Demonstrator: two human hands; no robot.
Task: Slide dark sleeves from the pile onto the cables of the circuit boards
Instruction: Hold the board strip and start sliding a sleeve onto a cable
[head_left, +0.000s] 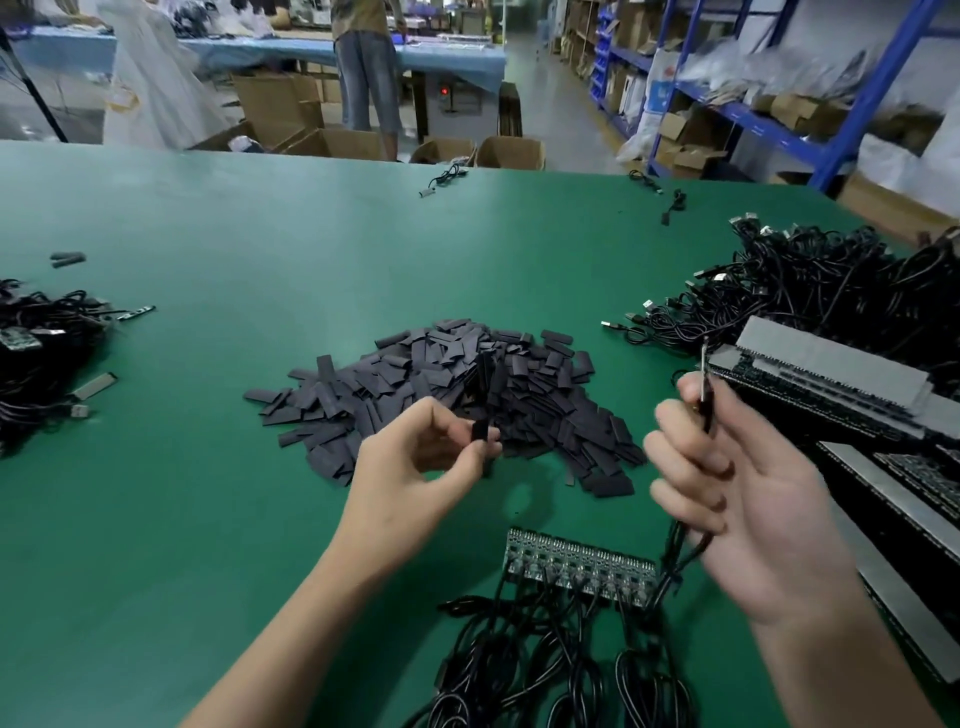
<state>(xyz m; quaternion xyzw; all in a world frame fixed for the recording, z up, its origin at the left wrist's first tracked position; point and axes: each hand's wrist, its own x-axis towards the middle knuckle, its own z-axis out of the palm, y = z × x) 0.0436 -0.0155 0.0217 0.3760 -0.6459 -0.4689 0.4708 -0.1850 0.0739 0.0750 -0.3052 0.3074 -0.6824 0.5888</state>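
Note:
A pile of flat dark sleeves lies in the middle of the green table. My left hand pinches one dark sleeve upright just in front of the pile. My right hand grips a black cable near its metal plug end, which points up. That cable runs down to a strip of joined circuit boards lying near me, with several coiled black cables attached to it.
A big heap of black USB cables sits at the right, with stacked board panels in front of it. Another cable heap lies at the left edge. A person stands beyond the table among cardboard boxes; blue shelving is at the right.

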